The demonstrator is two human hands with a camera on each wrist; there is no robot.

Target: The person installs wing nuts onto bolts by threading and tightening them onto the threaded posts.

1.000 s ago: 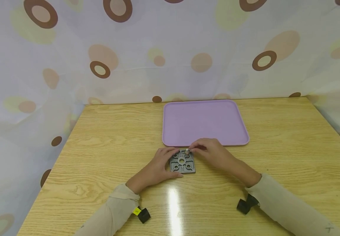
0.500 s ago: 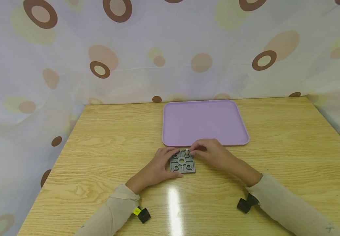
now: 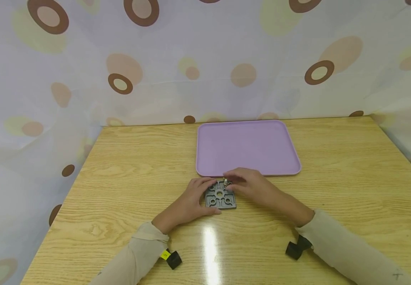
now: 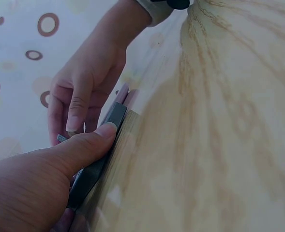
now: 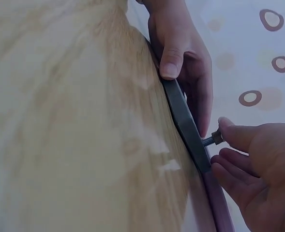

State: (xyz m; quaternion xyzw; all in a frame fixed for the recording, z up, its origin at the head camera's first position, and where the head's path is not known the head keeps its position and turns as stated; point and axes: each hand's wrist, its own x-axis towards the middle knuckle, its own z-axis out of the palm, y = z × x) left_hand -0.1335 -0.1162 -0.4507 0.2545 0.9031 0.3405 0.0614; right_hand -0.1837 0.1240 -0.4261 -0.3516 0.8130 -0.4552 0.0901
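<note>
Wood-grain table (image 3: 137,170): the left hand (image 3: 191,202) grips a square grey metal plate (image 3: 220,199), lying just before the rectangular lilac tray (image 3: 246,148); the right hand (image 3: 252,185), a moment ago beside the small threaded metal bolt (image 3: 225,182), now curls around it, suggesting renewed hold for turning.

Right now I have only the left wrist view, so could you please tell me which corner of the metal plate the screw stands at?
Observer: The head view shows the screw at the far right corner of the metal plate.
Operator: Thank you. Is it fully down, please?
Observer: No, the right wrist view shows bare thread between its head and the plate.
Operator: And where do the left fingertips sit?
Observer: In the head view, the left hand has fingertips at the plate's far left corner.
</note>
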